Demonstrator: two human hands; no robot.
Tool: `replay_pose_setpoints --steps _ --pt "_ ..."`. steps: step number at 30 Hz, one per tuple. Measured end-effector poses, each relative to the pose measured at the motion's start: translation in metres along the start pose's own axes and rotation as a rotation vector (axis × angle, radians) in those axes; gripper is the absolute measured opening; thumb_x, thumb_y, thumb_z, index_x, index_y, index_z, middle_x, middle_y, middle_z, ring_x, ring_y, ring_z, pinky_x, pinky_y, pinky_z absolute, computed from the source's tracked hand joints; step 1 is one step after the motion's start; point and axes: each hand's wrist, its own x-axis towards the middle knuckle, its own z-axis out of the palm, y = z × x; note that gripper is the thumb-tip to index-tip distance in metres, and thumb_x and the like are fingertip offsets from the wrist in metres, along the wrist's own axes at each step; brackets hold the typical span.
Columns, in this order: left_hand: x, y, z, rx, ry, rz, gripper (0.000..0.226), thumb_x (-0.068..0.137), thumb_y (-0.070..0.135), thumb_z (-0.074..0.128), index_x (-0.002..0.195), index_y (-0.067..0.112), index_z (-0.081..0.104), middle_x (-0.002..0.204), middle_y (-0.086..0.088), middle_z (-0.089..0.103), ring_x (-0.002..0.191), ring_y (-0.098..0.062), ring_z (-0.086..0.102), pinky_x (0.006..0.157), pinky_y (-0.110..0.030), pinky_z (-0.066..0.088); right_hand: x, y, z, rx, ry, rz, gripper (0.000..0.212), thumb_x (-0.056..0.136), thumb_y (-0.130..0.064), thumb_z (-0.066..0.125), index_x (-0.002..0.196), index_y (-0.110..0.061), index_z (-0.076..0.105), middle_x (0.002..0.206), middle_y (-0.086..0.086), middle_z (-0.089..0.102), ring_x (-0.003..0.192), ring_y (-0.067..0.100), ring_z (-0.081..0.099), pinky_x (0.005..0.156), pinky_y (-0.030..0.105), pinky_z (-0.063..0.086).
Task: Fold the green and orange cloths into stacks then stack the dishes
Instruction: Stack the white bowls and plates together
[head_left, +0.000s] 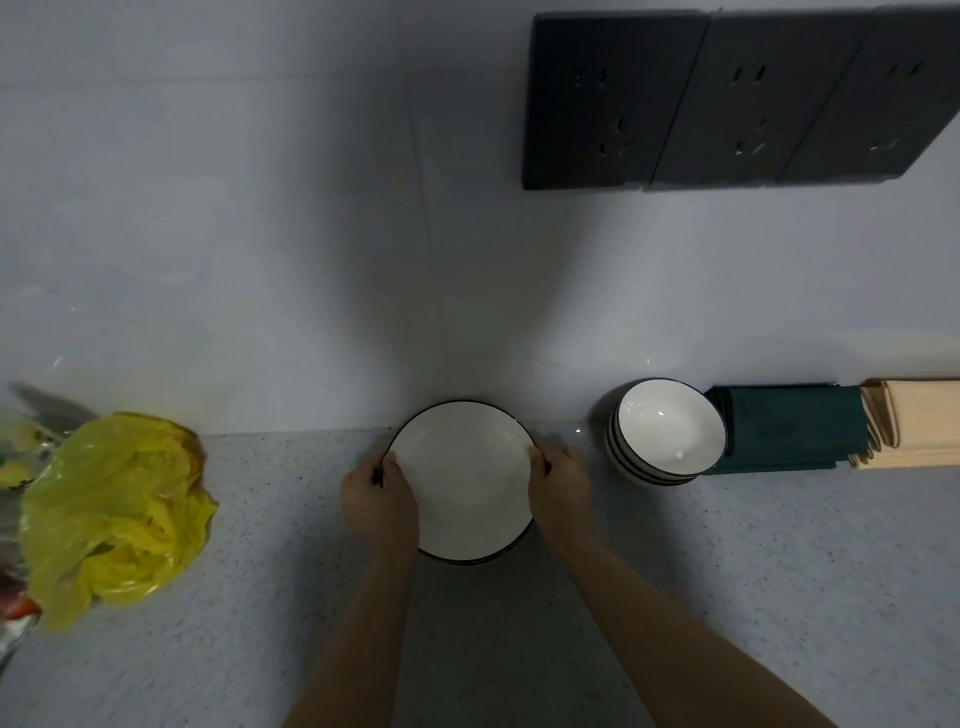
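Both hands hold plate (462, 473) by opposite rim edges: left hand (376, 493) with grip curled on left rim, right hand (561, 488) with grip curled on right rim. Plate at table (727, 571) centre, near wall, above at least one more plate whose dark rim shows beneath the near edge; contact or gap between them not determinable.

Step in hand, as judged: seating the top plate on the plate stack. Keep plate level, centre rim over rim below, lower evenly on both sides, release only after full contact. Avoid sliding ceramic on ceramic; chipping risk.

Count:
- Plates: one on top, at least one under; exact number hidden.
- Bowls (667, 431): about three, nested, just right of plates, tilted toward camera.
- Green cloths (789, 428): one folded stack, right of bowls.
- Orange cloths (914, 421): one folded stack, touching the green; layers not countable.
- Yellow bag (114, 514): one, far left.
- Sockets (727, 98): three, on wall.
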Motion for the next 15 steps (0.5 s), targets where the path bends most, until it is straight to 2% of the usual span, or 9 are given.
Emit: replay_pose_setpoints --steps 2,4,6,9,10,13,15 --pt "-0.004 0.003 -0.001 -0.033 -0.011 -0.026 0.026 0.098 0.017 0.047 0.109 0.006 0.068 0.085 -0.002 0.061 0.079 -0.021 0.057 0.068 -0.025 0.040 -0.003 0.002 0.000 0.003 -0.028 0.003 0.030 0.099 -0.019 0.042 0.108 -0.003 0.065 0.099 0.016 0.058 0.098 0.029 0.051 0.073 0.026 0.035" --pt "-0.010 0.005 -0.001 -0.065 -0.041 -0.078 0.028 0.100 0.021 0.044 0.113 0.008 0.064 0.091 0.000 0.059 0.085 -0.020 0.055 0.074 -0.028 0.039 -0.010 0.003 -0.002 0.049 -0.075 0.082 0.036 0.101 -0.024 0.035 0.110 -0.005 0.064 0.100 0.013 0.062 0.095 0.026 0.055 0.074 0.027 0.039" --pt "-0.015 0.007 0.002 -0.096 -0.058 -0.112 0.028 0.101 0.022 0.041 0.116 0.009 0.061 0.096 -0.001 0.058 0.088 -0.017 0.052 0.077 -0.028 0.038 -0.022 0.004 -0.006 0.110 -0.098 0.179 0.041 0.103 -0.026 0.030 0.099 -0.003 0.064 0.090 0.009 0.063 0.084 0.021 0.055 0.068 0.026 0.037" --pt "-0.023 0.011 0.005 -0.116 -0.089 -0.106 0.030 0.102 0.022 0.039 0.118 0.008 0.060 0.101 -0.004 0.059 0.090 -0.018 0.052 0.080 -0.030 0.041 -0.036 0.009 -0.015 0.208 -0.106 0.289 0.042 0.103 -0.027 0.028 0.080 -0.009 0.058 0.072 0.001 0.051 0.072 0.016 0.048 0.058 0.025 0.033" --pt "-0.027 0.013 0.007 -0.115 -0.104 -0.106 0.030 0.102 0.021 0.038 0.118 0.007 0.060 0.101 -0.004 0.059 0.091 -0.019 0.053 0.080 -0.030 0.042 -0.039 0.012 -0.019 0.244 -0.098 0.314 0.042 0.103 -0.027 0.028 0.080 -0.008 0.058 0.074 0.001 0.050 0.073 0.016 0.048 0.059 0.025 0.033" --pt "-0.036 0.019 0.014 -0.094 -0.137 -0.101 0.029 0.102 0.019 0.037 0.114 0.005 0.060 0.095 -0.001 0.057 0.088 -0.020 0.054 0.075 -0.028 0.040 -0.039 0.021 -0.029 0.286 -0.066 0.359 0.042 0.103 -0.025 0.029 0.102 0.001 0.061 0.091 0.010 0.053 0.085 0.019 0.048 0.070 0.025 0.032" --pt "-0.043 0.025 0.019 -0.075 -0.156 -0.108 0.029 0.102 0.019 0.037 0.112 0.004 0.060 0.093 -0.001 0.057 0.087 -0.021 0.056 0.073 -0.028 0.038 -0.039 0.027 -0.036 0.312 -0.050 0.370 0.043 0.103 -0.027 0.030 0.107 0.003 0.061 0.096 0.012 0.055 0.087 0.022 0.050 0.072 0.026 0.034"
